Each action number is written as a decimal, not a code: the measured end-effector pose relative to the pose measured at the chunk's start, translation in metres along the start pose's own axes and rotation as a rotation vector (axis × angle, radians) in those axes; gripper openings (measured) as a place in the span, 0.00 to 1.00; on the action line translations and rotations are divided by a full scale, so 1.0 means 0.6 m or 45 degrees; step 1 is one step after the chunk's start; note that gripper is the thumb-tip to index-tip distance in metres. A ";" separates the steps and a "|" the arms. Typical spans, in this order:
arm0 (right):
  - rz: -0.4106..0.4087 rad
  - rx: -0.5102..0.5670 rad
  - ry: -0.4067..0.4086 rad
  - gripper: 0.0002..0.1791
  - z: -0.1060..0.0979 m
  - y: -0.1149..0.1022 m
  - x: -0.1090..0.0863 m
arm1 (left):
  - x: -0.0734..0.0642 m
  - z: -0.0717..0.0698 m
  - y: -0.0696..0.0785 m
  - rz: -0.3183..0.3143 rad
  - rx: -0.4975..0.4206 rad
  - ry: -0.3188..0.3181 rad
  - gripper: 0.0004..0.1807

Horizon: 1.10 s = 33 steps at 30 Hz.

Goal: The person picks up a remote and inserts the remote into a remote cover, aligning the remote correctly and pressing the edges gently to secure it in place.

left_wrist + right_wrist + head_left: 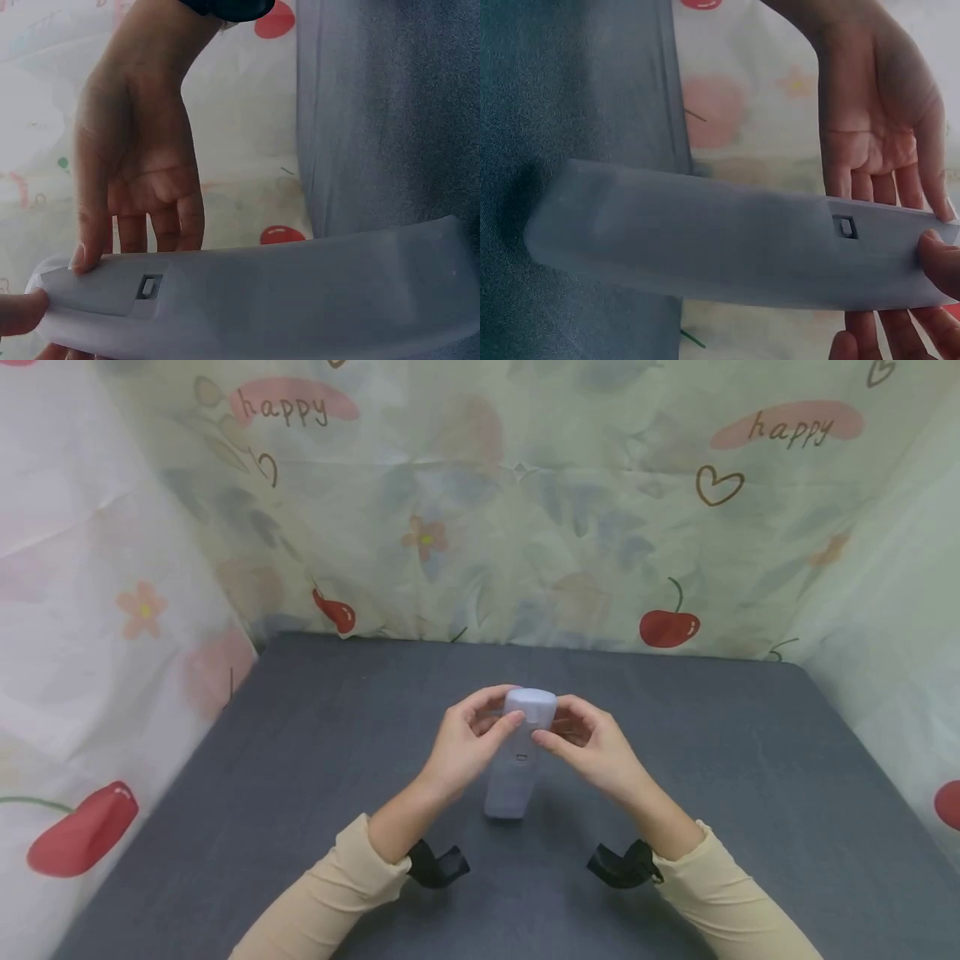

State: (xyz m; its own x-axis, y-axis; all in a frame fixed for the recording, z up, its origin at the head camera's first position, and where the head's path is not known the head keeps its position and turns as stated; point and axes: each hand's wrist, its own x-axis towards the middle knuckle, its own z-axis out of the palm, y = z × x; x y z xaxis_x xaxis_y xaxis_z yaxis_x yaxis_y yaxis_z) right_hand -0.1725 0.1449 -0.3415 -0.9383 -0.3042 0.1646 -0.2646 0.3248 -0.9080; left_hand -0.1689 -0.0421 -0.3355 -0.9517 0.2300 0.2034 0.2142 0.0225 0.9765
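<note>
A long, pale, slightly curved remote control (512, 785) stands nearly upright, its back toward me and its lower end close over the dark table. Near the upper end is a battery cover (97, 289) with a small square latch (845, 227) at its edge. My left hand (465, 743) grips the upper end from the left, thumb on the cover and fingers behind. From the other side, my right hand (600, 747) holds it too, its thumb lower on the cover near the right edge. The remote's front faces away and is hidden.
The dark grey table (300, 735) spreads around both hands. A patterned cloth (517, 527) with cherries and flowers hangs behind it and along both sides. Black straps (438, 866) with mounts sit at both wrists, below the cream sleeves (330, 885).
</note>
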 end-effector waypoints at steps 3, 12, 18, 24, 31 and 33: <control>-0.065 -0.008 0.035 0.19 -0.002 -0.001 -0.002 | 0.000 -0.005 0.004 -0.010 0.043 -0.011 0.18; -0.397 -0.056 0.091 0.18 -0.008 0.008 -0.006 | 0.002 -0.021 -0.010 -0.346 0.097 -0.068 0.20; -0.549 -0.177 0.080 0.19 -0.003 0.016 -0.009 | -0.004 -0.022 -0.015 -0.590 -0.131 -0.428 0.33; -0.603 -0.339 0.098 0.21 -0.002 0.020 -0.012 | -0.006 -0.025 -0.013 -0.559 -0.206 -0.472 0.26; -0.502 -0.417 0.080 0.20 -0.008 0.026 -0.015 | -0.009 -0.026 -0.024 -0.511 -0.195 -0.471 0.21; -0.412 -0.387 0.054 0.20 -0.011 0.027 -0.015 | -0.010 -0.025 -0.027 -0.501 -0.186 -0.450 0.21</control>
State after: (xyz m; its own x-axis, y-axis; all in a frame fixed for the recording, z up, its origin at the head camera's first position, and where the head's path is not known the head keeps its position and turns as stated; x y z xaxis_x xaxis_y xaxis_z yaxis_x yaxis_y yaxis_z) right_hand -0.1699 0.1587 -0.3554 -0.8029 -0.3987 0.4431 -0.5938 0.4695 -0.6535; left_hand -0.1697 -0.0586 -0.3513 -0.8164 0.5451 -0.1907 -0.1999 0.0430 0.9789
